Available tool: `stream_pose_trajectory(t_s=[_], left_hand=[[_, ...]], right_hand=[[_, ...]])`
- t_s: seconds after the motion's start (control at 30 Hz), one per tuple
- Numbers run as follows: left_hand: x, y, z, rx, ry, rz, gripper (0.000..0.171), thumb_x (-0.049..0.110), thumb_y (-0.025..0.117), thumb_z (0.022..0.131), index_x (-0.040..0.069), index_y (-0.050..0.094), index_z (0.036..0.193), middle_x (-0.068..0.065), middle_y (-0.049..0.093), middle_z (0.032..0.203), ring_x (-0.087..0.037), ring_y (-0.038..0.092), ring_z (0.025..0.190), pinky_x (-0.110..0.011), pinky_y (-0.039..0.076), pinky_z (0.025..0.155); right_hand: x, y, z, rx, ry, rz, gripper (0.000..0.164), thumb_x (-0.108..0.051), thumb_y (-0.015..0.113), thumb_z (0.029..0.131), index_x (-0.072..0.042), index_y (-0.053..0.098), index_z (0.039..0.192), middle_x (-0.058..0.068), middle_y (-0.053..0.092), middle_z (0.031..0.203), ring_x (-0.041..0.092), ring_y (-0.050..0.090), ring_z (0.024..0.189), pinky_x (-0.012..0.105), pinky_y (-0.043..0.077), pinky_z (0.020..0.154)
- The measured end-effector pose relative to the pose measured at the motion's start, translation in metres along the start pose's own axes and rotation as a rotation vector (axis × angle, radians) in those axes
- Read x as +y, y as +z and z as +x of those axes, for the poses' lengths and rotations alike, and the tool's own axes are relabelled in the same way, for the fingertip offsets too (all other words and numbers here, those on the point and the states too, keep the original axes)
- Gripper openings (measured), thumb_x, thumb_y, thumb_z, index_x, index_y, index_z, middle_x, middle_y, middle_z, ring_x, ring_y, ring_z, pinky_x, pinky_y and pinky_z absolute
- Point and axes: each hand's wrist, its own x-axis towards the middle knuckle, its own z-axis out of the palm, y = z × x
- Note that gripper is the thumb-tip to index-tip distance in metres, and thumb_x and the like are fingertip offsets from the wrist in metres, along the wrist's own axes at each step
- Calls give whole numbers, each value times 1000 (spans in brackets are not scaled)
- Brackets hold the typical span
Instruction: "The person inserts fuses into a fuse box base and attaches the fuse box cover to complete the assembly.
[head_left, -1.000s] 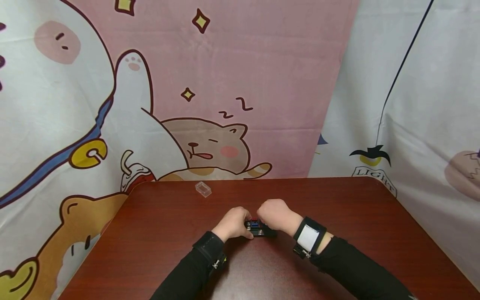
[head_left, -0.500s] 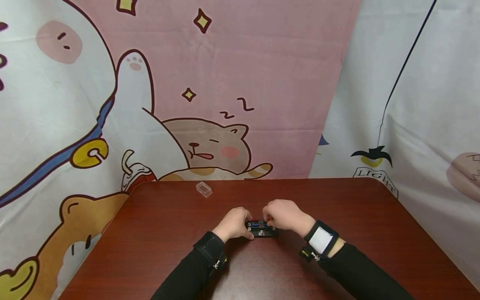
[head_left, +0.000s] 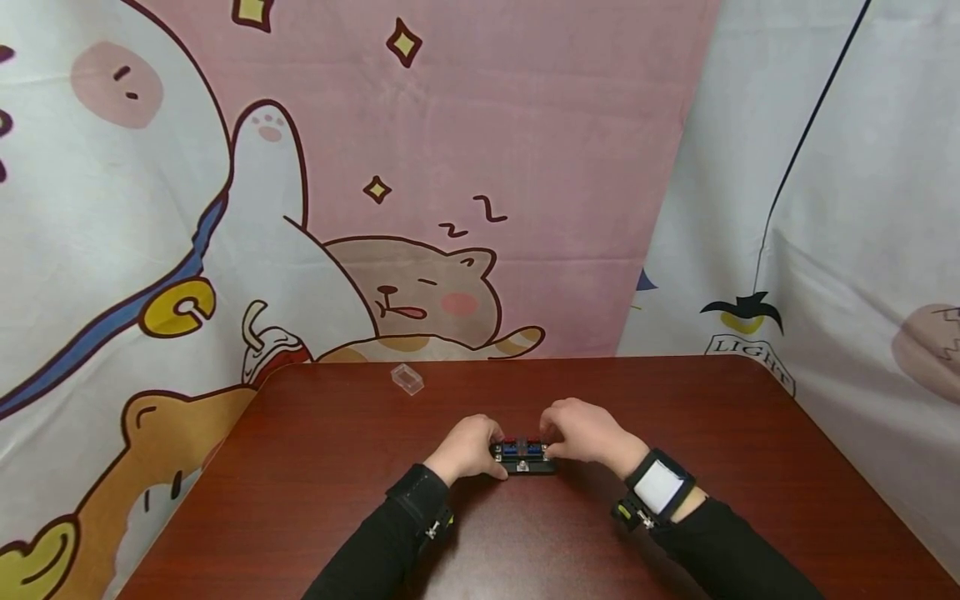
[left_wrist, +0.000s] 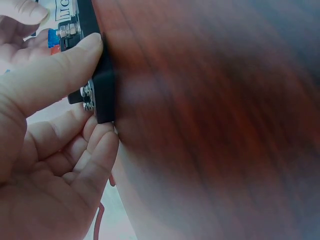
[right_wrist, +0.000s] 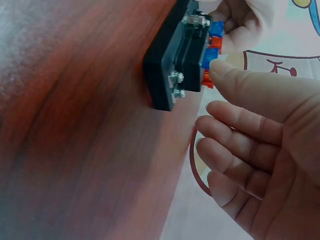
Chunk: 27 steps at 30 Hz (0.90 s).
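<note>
A black fuse block (head_left: 522,468), with red and blue blade fuses on top and metal screws along its sides, lies on the table between both hands. My left hand (head_left: 467,448) grips its left end, thumb along the near side and fingers at the end, as the left wrist view shows. At the other end is my right hand (head_left: 588,433). In the right wrist view its thumb tip lies at a blue fuse (right_wrist: 210,58), while the fingers (right_wrist: 240,135) are loosely bent and apart from the block. Whether the thumb presses the fuse, I cannot tell.
A small clear plastic box (head_left: 407,379) stands near the back edge of the brown wooden table (head_left: 675,400). Behind the table hangs a cloth (head_left: 570,167) printed with cartoon animals.
My right hand has moved right along the block from its middle to its right end, uncovering the fuses. The left hand has kept its grip.
</note>
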Motion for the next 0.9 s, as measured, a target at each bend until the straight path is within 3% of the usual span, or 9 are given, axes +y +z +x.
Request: stream_pose_trajectory(t_s=[0.4,0.9], left_hand=[[1,0,0,1,3,-3,42,26,95,61,6,73,91,2,62,84,-12,55,77,-32,49,76],[0,1,-1,9,17,2,43,26,96,61,6,72,90,2,62,83,-12,55,76,-31,49,75]], right_hand=[[-1,12,-4,-80,36,18,40,-32,90,69,-13,70,98,-5,58,88,18,54,87,39,49,69],[0,21,-1,-76,18,9,38,-32,91,68,-14,69,93,-6,55,84,15,50,80,35,48,70]])
